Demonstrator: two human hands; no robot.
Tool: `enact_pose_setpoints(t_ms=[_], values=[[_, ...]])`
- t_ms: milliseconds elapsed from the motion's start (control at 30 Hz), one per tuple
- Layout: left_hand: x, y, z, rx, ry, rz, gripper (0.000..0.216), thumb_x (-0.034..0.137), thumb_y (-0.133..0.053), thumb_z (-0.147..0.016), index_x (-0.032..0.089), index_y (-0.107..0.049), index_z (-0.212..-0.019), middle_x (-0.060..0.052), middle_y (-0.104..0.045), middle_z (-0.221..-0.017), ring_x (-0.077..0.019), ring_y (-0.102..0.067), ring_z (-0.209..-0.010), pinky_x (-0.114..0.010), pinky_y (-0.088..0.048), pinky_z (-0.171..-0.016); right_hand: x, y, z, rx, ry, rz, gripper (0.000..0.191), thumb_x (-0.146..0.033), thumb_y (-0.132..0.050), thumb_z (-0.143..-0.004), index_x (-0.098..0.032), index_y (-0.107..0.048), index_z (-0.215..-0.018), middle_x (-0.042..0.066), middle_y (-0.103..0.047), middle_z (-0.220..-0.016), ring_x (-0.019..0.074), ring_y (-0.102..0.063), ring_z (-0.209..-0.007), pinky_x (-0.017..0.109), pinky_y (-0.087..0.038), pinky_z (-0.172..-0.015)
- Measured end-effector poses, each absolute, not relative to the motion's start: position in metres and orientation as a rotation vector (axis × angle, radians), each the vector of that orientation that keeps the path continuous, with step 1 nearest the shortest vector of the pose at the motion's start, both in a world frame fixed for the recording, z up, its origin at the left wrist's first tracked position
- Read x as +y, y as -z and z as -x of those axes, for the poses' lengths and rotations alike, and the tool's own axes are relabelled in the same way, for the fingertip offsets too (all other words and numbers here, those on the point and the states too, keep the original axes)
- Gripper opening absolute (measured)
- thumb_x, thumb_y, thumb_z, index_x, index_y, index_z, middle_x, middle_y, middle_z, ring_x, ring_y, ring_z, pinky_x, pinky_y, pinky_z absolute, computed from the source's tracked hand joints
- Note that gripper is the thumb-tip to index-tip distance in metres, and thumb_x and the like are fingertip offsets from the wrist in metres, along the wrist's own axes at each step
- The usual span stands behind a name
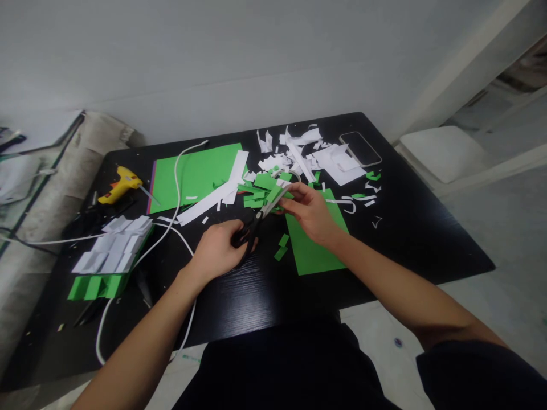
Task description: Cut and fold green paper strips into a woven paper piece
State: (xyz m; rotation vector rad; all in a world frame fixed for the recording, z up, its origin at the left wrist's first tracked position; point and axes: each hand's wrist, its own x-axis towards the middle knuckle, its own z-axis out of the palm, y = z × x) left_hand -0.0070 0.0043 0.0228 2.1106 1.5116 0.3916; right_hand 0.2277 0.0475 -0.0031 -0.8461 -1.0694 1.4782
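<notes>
My left hand (pixel 221 246) is closed around the black handles of a pair of scissors (pixel 259 217), whose blades point up and to the right. My right hand (pixel 308 212) pinches a small green paper strip (pixel 276 192) beside the blades. Whether the blades touch the strip I cannot make out. Around and behind the fingers lies a pile of cut green paper pieces (pixel 255 198). Below my right hand is a green paper sheet (pixel 317 250), partly covered by the hand. A few green bits (pixel 281 249) rest to its left.
White paper scraps (pixel 294 151) and a phone (pixel 361 148) lie at the back right of the black table (pixel 410 245). At left are green sheets (pixel 192 176), a yellow glue gun (pixel 123 185), a stack of folded white and green paper (pixel 111 250) and a looping white cable (pixel 175 188).
</notes>
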Motion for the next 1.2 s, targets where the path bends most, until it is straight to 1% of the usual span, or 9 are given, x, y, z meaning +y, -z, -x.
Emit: enact_pose_setpoints(t_ms=[133, 233, 400, 633, 800, 1200], values=[[0.0039, -0.0235, 0.0070, 1.517, -0.383, -2.104, 0.030, 0.044, -0.063, -0.088, 0.022, -0.052, -0.071, -0.001, -0.061, -0.071, -0.0179, -0.052, -0.063, -0.031, -0.032, -0.061, 0.0477, 0.0033, -0.2271, -1.068, -1.475, 0.853, 0.035, -0.039, -0.093, -0.075, -0.024, -0.069, -0.095, 0.001, -0.074, -0.096, 0.0210, -0.072, -0.092, 0.039, -0.065, -0.082], [0.0041, -0.0234, 0.0072, 1.516, -0.379, -2.099, 0.030, 0.044, -0.063, -0.089, 0.022, -0.053, -0.071, -0.001, -0.061, -0.071, -0.0180, -0.052, -0.063, -0.031, -0.032, -0.061, 0.0478, 0.0032, -0.2270, -1.078, -1.473, 0.868, 0.035, -0.039, -0.093, -0.075, -0.024, -0.069, -0.095, 0.002, -0.075, -0.098, 0.0216, -0.072, -0.094, 0.039, -0.065, -0.083], [0.0044, -0.0230, 0.0076, 1.506, -0.376, -2.107, 0.031, 0.044, -0.062, -0.089, 0.022, -0.051, -0.070, -0.001, -0.060, -0.071, -0.0178, -0.052, -0.063, -0.031, -0.031, -0.061, 0.0474, 0.0027, -0.2271, -1.078, -1.481, 0.856, 0.036, -0.040, -0.093, -0.075, -0.024, -0.069, -0.096, 0.002, -0.075, -0.097, 0.0213, -0.073, -0.093, 0.040, -0.065, -0.084], [0.0043, -0.0233, 0.0078, 1.509, -0.386, -2.108, 0.031, 0.044, -0.063, -0.089, 0.022, -0.052, -0.070, -0.001, -0.061, -0.070, -0.0183, -0.053, -0.063, -0.031, -0.032, -0.061, 0.0472, 0.0020, -0.2272, -1.072, -1.481, 0.850, 0.034, -0.037, -0.093, -0.075, -0.024, -0.070, -0.095, 0.001, -0.075, -0.096, 0.0207, -0.073, -0.092, 0.038, -0.064, -0.081], [0.0045, -0.0238, 0.0076, 1.501, -0.387, -2.117, 0.030, 0.043, -0.063, -0.088, 0.022, -0.052, -0.070, -0.001, -0.061, -0.070, -0.0175, -0.052, -0.061, -0.030, -0.032, -0.060, 0.0472, 0.0027, -0.2272, -1.068, -1.473, 0.869, 0.034, -0.037, -0.093, -0.074, -0.025, -0.069, -0.096, 0.001, -0.075, -0.098, 0.0219, -0.073, -0.096, 0.039, -0.065, -0.083], [0.0051, -0.0236, 0.0078, 1.512, -0.389, -2.126, 0.032, 0.044, -0.062, -0.090, 0.022, -0.051, -0.070, -0.001, -0.061, -0.069, -0.0177, -0.053, -0.061, -0.030, -0.032, -0.060, 0.0472, 0.0023, -0.2265, -1.054, -1.479, 0.860, 0.033, -0.035, -0.093, -0.073, -0.025, -0.071, -0.095, 0.001, -0.076, -0.095, 0.0205, -0.073, -0.089, 0.039, -0.064, -0.081]])
